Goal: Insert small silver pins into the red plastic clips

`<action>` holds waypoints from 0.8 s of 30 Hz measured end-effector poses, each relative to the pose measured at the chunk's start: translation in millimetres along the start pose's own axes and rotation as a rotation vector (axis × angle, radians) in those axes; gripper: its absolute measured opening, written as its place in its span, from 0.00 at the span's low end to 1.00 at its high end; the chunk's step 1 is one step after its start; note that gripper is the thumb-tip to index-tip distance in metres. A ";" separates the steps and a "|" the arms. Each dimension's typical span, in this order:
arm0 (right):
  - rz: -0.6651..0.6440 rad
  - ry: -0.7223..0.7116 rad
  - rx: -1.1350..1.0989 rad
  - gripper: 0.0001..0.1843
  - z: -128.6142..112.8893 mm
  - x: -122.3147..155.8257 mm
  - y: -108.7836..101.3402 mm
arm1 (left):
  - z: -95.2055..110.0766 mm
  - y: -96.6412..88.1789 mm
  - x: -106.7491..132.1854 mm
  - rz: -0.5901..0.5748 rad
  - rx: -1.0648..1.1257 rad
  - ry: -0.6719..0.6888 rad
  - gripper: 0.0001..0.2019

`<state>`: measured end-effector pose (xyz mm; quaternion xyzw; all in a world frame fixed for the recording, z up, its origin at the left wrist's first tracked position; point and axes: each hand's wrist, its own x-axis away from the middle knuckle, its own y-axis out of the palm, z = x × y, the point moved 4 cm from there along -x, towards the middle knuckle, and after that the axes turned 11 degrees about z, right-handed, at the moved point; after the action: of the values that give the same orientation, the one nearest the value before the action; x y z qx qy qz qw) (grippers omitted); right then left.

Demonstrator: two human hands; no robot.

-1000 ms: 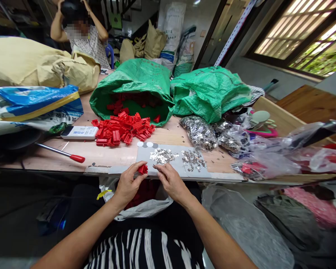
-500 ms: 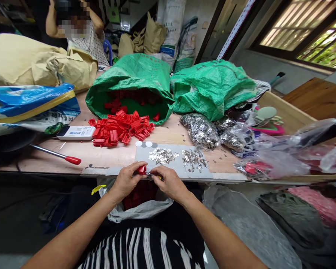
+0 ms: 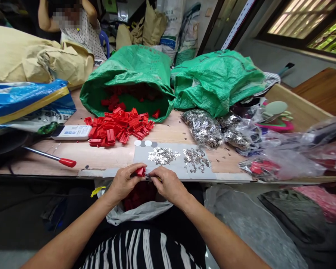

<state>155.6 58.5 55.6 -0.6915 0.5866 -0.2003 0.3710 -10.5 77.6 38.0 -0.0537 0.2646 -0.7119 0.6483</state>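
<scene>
Red pc (image 3: pixel 140 172) in L hand (image 3: pixel 124 182), thin tool (image 3: pixel 147 175) in R hand (image 3: pixel 170 183), nr table edge (image 3: pixel 232 177), bare wood (image 3: pixel 106 158) L

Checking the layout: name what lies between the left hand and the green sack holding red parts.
Head view: red pile, with tabletop nearer the left hand.

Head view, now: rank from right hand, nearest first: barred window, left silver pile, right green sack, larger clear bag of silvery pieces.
1. Left silver pile: on the gray sheet, just beyond the right hand.
2. Larger clear bag of silvery pieces: farther forward, to the right.
3. Right green sack: behind that bag.
4. Barred window: background, far right.
</scene>
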 end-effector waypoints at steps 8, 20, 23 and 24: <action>-0.013 0.093 0.175 0.08 -14.5 -1.1 7.5 | -5.2 2.5 1.6 -0.009 0.008 0.002 0.16; 0.078 -0.044 -0.227 0.11 -9.4 22.7 -11.8 | 23.7 -5.4 17.2 0.144 0.266 -0.223 0.14; -0.001 -0.001 -0.337 0.16 -14.2 28.1 -16.5 | 32.8 -3.3 25.8 0.122 0.746 -0.510 0.08; -0.030 0.001 -0.361 0.18 -17.5 29.1 -17.5 | 35.8 -1.1 28.9 0.087 0.905 -0.605 0.05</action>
<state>161.5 26.3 75.4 -0.7555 0.6027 -0.0978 0.2375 -0.9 39.1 61.3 0.0392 -0.2647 -0.6799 0.6827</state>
